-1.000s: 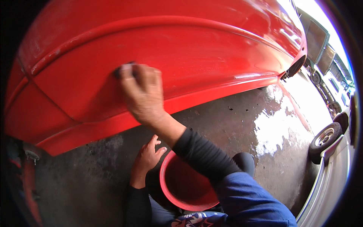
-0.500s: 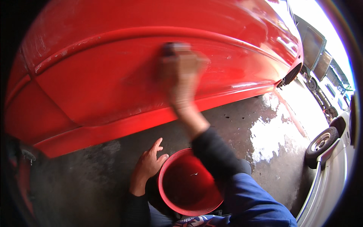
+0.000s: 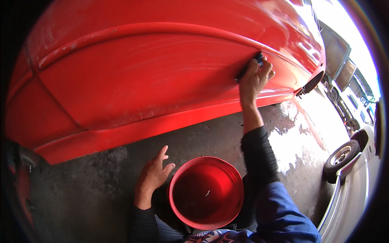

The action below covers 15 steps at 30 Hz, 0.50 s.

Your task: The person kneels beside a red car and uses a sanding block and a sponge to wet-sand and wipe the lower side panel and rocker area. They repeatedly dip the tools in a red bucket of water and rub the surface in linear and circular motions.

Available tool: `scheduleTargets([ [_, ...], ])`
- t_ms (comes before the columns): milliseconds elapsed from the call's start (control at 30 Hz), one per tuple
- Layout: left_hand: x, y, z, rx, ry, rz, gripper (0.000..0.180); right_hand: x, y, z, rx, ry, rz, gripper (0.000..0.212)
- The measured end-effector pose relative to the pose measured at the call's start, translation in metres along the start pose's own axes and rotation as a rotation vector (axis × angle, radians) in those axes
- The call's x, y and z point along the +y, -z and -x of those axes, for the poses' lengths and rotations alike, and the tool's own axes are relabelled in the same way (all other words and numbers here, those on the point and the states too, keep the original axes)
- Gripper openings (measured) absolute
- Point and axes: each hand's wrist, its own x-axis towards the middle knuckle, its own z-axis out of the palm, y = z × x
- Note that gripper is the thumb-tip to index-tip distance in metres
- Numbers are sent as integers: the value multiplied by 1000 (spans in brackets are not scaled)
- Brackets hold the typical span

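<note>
The red car's side panel (image 3: 133,77) fills the upper left, with faint pale scuffs and curved streaks on its dull paint. Against its right part, below the long raised crease, my right hand (image 3: 255,79) presses a dark sanding block (image 3: 244,69). Fingers and thumb close around the block and hide part of it. My left hand (image 3: 156,173) hovers empty, its fingers apart, just left of the rim of a red bucket (image 3: 173,210). That bucket is between my legs, with a small pale fleck visible inside.
Grey concrete floor (image 3: 97,182) lies under the car, with a sunlit, pale patch (image 3: 289,150) at the right. A white vehicle (image 3: 356,190) with an exposed wheel (image 3: 342,158) stands along the right edge. Farther back are dark panels (image 3: 335,50) and other vehicles.
My right hand has swept the block rightward along the panel, from its middle toward the right end. My left hand stays beside the bucket, still open.
</note>
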Motion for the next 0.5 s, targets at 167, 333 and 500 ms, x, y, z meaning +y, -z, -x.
scheduleTargets([
  [167,-2,-14,-13,-14,5,34,65,-179,-50,91,-169,412,-250,23],
  [333,-19,-24,-17,-26,21,23,67,-155,-38,58,-443,1005,-214,31],
  [500,-30,-16,-10,35,24,65,71,2,8,-15,-181,376,48,37],
])
